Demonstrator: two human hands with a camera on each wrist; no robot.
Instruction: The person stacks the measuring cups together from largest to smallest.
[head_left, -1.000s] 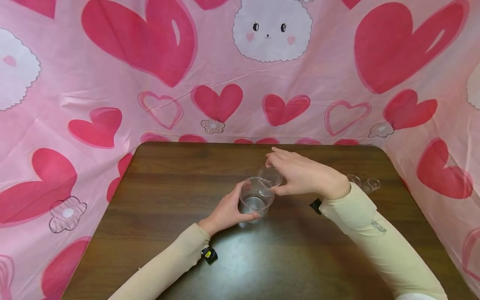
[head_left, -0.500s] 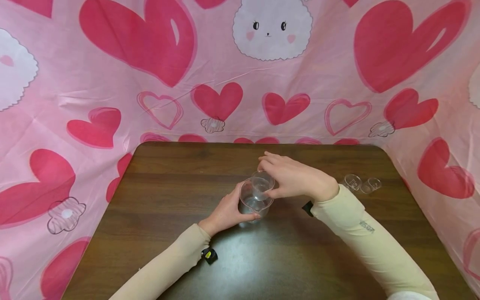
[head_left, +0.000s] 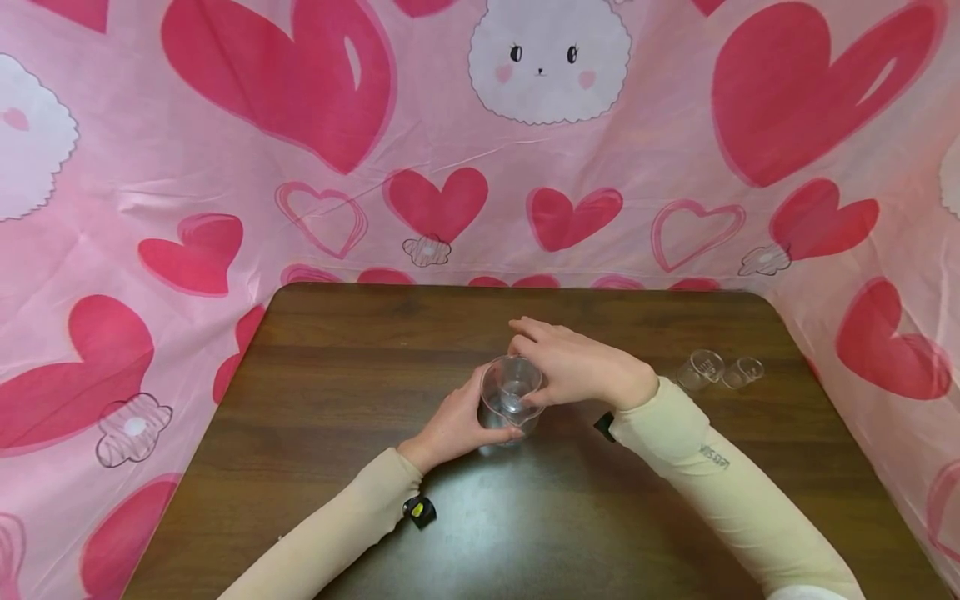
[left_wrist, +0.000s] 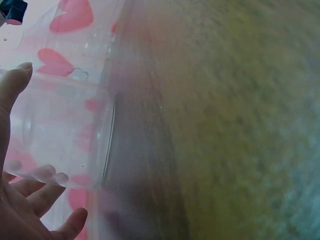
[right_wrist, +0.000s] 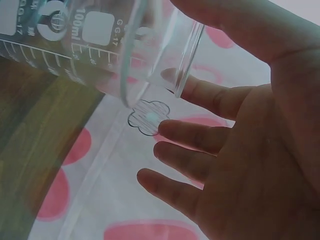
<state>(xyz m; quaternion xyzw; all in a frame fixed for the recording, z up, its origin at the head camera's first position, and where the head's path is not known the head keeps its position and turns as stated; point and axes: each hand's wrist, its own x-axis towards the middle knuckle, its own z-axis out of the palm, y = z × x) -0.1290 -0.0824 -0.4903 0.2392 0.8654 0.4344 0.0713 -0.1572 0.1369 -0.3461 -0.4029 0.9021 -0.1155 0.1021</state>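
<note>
Near the middle of the table, my left hand [head_left: 450, 425] grips a large clear glass beaker [head_left: 497, 414], thumb on the near side, fingers around the far side. My right hand [head_left: 577, 362] pinches a smaller clear beaker [head_left: 517, 379] by its rim between thumb and index finger, the other fingers loosely extended. The smaller beaker sits partly inside the larger one. In the right wrist view its rim [right_wrist: 191, 55] stands out beyond the large rim [right_wrist: 129, 60], and white markings including "100ml" show on the glass. The left wrist view shows the large beaker's wall and base [left_wrist: 107, 145].
Two small beakers stand side by side on the right of the table, one larger [head_left: 701, 371] and one smaller [head_left: 742, 373]. The brown wood table [head_left: 360, 358] has rounded back corners. A pink cloth with hearts [head_left: 442, 208] hangs behind and around it.
My right hand has moved left and toward me, lowering the smaller beaker from the far-right rim into the large beaker's mouth. The two small beakers have come out from behind the right sleeve.
</note>
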